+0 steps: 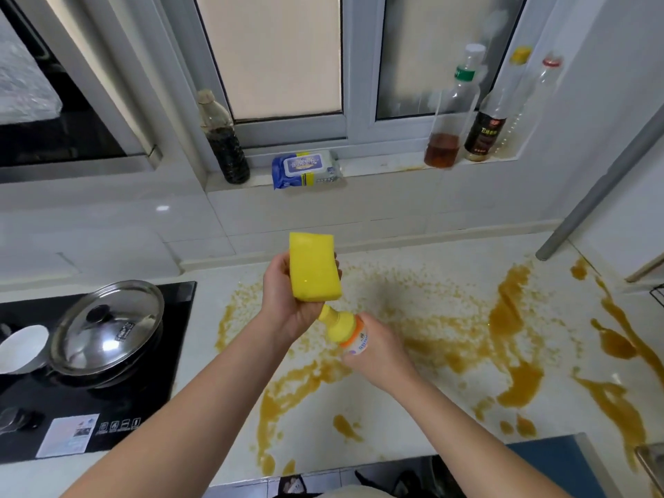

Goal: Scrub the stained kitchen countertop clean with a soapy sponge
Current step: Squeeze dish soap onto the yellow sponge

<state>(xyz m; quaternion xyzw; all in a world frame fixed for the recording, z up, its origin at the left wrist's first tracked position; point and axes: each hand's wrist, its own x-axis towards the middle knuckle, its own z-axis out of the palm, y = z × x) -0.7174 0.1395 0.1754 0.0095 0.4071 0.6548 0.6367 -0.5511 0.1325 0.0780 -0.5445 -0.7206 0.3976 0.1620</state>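
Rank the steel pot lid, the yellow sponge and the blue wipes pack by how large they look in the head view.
1. Steel pot lid, clearly the largest.
2. Yellow sponge and blue wipes pack look similar; the sponge, held in the left hand, is nearer the camera, so I leave them unranked.

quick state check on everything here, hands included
sponge: held up by left hand, off the counter
soap bottle: gripped by right hand, nozzle tipped toward sponge
countertop: smeared with orange-brown stains
pot: lid on
wet wipes pack: flap closed
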